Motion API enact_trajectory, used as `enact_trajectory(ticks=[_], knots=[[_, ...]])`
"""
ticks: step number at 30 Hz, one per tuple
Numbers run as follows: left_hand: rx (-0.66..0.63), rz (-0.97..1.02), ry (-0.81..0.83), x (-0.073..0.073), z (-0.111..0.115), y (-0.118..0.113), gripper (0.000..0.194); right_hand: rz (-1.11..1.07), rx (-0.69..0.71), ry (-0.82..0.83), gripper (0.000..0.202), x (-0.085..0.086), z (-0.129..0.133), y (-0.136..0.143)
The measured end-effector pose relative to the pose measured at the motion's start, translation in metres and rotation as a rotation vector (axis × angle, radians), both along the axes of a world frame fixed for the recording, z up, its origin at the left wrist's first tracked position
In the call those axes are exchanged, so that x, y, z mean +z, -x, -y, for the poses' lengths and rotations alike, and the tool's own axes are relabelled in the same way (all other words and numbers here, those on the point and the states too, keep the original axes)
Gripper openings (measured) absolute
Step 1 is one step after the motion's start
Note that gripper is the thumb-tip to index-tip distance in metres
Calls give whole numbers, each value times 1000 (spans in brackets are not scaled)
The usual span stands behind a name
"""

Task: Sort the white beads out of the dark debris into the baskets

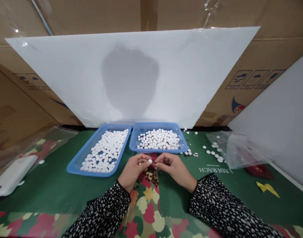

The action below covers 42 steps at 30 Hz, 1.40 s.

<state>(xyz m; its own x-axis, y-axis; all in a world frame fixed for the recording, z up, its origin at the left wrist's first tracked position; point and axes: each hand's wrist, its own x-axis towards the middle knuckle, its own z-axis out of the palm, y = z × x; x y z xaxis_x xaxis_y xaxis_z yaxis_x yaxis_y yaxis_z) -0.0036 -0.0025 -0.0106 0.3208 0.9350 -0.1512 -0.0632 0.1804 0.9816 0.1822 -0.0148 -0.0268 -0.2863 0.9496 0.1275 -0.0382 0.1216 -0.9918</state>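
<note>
left hand (133, 169): pinched | right hand (175, 168): pinched | fingertips (159, 165): near each other (palms inward)

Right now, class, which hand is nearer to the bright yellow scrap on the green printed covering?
Right. The right hand is to the left of the yellow scrap; the left hand is farther left, beyond the right hand.

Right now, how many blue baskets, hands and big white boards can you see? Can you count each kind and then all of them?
Blue baskets: 2
Hands: 2
White board: 1
Total: 5
</note>
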Motion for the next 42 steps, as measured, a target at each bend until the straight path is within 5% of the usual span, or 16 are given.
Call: enact_trajectory(ticks=[9,32,42], knots=[[18,-32,-44,-2,-1,0,19,157,-66,-180,11,5,2,2],[13,-243,-205,0,3,0,13,125,50,-85,16,5,2,1],[49,-266,-198,3,4,-1,12,65,-52,-55,16,-4,5,9]])
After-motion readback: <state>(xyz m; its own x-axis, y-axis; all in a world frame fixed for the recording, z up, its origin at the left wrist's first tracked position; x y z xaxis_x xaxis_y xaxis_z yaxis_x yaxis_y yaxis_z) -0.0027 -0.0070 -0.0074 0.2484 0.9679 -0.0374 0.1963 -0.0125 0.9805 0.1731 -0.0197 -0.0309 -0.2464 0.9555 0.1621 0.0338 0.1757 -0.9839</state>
